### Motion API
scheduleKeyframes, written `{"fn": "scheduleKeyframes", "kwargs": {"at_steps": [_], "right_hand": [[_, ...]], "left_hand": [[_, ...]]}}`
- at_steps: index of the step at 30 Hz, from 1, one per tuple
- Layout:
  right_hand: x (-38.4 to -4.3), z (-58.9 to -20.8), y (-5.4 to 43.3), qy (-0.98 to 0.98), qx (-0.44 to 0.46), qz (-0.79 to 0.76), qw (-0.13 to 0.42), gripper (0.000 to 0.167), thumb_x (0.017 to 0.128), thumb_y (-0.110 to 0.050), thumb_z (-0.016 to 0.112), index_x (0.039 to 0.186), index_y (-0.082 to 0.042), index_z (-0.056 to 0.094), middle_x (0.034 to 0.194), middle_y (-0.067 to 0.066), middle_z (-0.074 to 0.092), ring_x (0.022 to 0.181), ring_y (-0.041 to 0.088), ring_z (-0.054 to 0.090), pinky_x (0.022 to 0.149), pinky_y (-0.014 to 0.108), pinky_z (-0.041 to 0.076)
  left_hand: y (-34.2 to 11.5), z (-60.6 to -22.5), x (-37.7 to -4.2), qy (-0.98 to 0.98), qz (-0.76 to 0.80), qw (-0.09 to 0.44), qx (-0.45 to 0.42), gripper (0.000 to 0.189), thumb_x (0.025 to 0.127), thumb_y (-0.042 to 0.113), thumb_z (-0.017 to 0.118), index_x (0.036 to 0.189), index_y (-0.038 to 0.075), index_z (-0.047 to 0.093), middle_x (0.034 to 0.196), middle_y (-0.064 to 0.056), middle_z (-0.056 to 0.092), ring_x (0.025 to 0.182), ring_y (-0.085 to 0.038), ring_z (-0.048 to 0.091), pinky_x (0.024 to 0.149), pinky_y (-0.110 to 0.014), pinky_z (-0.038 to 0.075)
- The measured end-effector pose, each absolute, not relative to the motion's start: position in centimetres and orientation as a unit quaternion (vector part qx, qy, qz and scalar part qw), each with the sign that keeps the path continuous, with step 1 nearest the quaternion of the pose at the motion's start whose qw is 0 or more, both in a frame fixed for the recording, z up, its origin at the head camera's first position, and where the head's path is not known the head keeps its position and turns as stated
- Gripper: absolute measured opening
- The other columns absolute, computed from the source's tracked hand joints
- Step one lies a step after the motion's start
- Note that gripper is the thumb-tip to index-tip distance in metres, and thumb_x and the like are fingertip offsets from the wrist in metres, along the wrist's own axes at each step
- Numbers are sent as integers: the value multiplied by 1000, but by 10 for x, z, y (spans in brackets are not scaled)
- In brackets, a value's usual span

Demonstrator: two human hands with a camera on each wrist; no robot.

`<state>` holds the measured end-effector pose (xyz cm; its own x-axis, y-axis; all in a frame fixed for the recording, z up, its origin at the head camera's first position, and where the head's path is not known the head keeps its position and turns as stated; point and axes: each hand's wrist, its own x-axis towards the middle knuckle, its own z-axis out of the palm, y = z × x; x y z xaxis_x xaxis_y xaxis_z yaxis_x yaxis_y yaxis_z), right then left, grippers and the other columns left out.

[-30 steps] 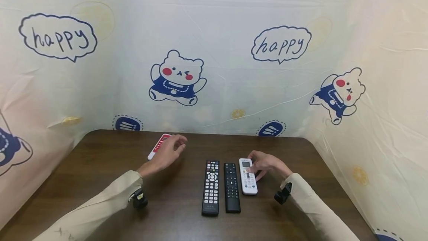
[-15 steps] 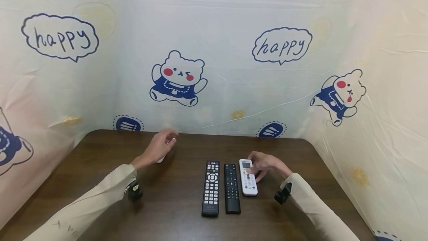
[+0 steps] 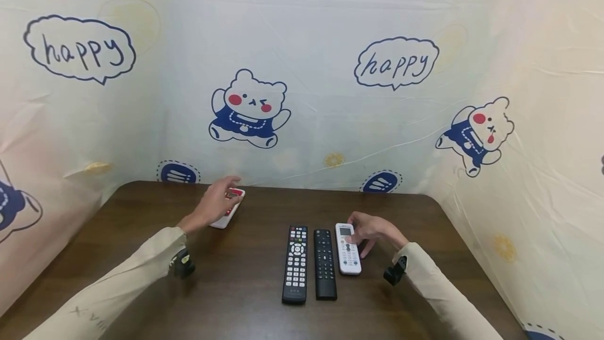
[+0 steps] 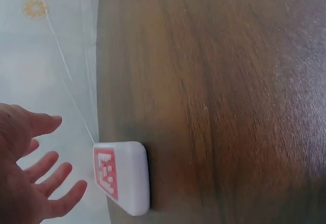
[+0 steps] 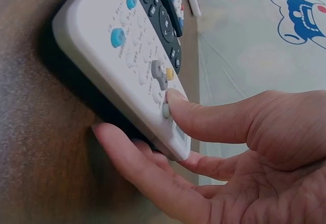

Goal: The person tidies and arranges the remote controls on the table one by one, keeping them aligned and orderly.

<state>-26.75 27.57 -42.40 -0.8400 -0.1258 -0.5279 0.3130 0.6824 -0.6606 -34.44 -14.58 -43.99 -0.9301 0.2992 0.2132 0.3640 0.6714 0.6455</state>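
Note:
My left hand (image 3: 212,204) is over a white remote control with a red face (image 3: 224,220) at the back left of the table. In the left wrist view its fingers are spread and apart from that remote (image 4: 133,178). On the right, my right hand (image 3: 377,229) holds a white remote control (image 3: 350,262) with a small screen. The right wrist view shows the thumb (image 5: 214,119) on the button face and the other fingers at the side and underneath, the near end of this remote (image 5: 91,25) tipped above the wood.
Left of the white remote lie a slim black remote (image 3: 325,282) and a black remote with white buttons (image 3: 294,277), side by side on the brown table (image 3: 245,277). A printed curtain (image 3: 311,135) hangs behind the table's back edge.
My left hand has moved left across the red-faced remote, which lies slightly further right than a second ago. My right hand and the white remote have hardly moved.

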Motion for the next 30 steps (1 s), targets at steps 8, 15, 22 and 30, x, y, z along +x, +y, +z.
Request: {"fn": "scheduleKeyframes", "kwargs": {"at_steps": [8, 15, 22, 30], "right_hand": [[-268, -425, 275, 877, 45, -392, 274, 51, 95, -5, 75, 136, -4, 45, 111, 22, 57, 97, 33, 68, 68, 39, 66], [-269, -423, 279, 877, 39, -388, 280, 52, 95, -5, 75, 136, -4, 44, 111, 22, 57, 96, 33, 68, 69, 39, 67], [-270, -419, 282, 879, 48, -383, 278, 52, 95, -6, 75, 137, -5, 44, 112, 22, 56, 96, 33, 68, 69, 40, 66], [-268, -425, 277, 873, 42, -387, 294, 50, 96, -9, 76, 135, -7, 44, 111, 22, 55, 93, 34, 69, 67, 39, 66]], "left_hand": [[-150, -444, -348, -935, -327, 35, -133, 65, 102, 16, 69, 158, 0, 39, 154, -32, 46, 135, -50, 50, 111, -69, 44], [-155, -448, -357, -945, -308, 26, -110, 64, 103, 18, 66, 156, -4, 39, 147, -35, 51, 130, -48, 53, 108, -69, 45], [-151, -450, -368, -945, -307, 16, -113, 65, 104, 21, 66, 158, -1, 38, 153, -33, 46, 138, -50, 48, 113, -69, 41], [-161, -456, -365, -949, -297, -5, -108, 61, 103, 23, 66, 153, -3, 43, 148, -34, 49, 126, -48, 54, 104, -67, 49]]}}
